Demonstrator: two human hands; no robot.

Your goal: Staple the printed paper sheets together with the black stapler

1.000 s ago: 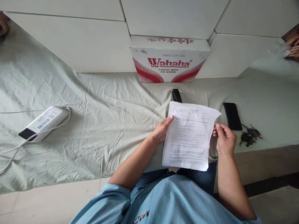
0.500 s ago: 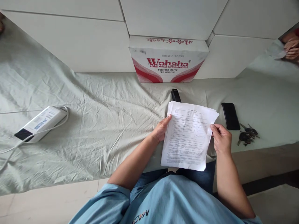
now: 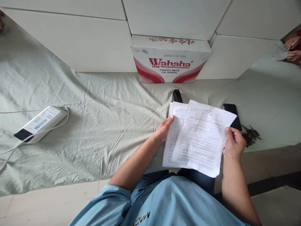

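Top sheet (image 3: 203, 138) slid right off stack (image 3: 175, 131) since half-second back, now fanned, tilted, partly covering phone (image 3: 231, 110); right hand (image 3: 232, 146) pinches sheet's right edge, thumb on top, fingers hidden under paper; left hand (image 3: 164, 130) pinches stack's left edge; both papers above lap, long axis running away from body; right hand nearer keys (image 3: 251, 136)

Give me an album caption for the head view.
Right hand slides top sheet off paper stack held by left hand.
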